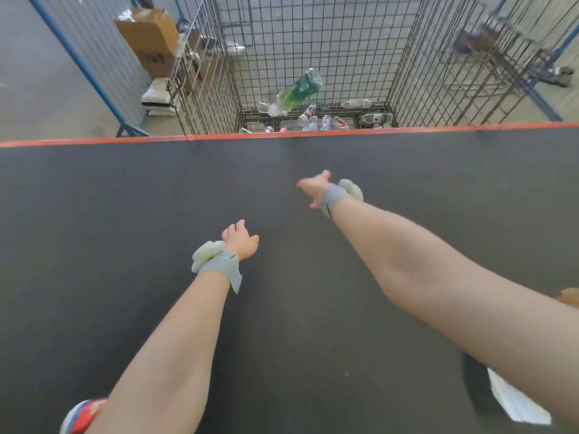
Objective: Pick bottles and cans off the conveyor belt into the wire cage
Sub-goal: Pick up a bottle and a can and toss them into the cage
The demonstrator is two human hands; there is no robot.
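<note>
Your left hand (239,242) hangs over the middle of the conveyor belt (94,198), fingers loosely spread and gripping nothing. Your right hand (315,189) is extended further across the belt, toward its far edge, fingers straight and likewise empty. Each wrist carries a grey strap (221,264) with a pale bundle (205,256) tucked against it.

At the belt's near edge, a red, white and blue item (83,415) shows beside your left forearm; its type cannot be determined. A white flat piece (517,405) lies on the belt under your right forearm. An orange strip (407,131) marks the belt's far edge.

Directly beyond that far edge stands the wire cage (313,42). A green bottle (299,89) is airborne and blurred past the belt's far edge, seen within the cage walls and above the cage floor, touching neither hand. Several clear bottles (326,120) lie on the cage floor, close to the belt. A cardboard box (147,29) sits further beyond the belt, at far left, outside the cage.
</note>
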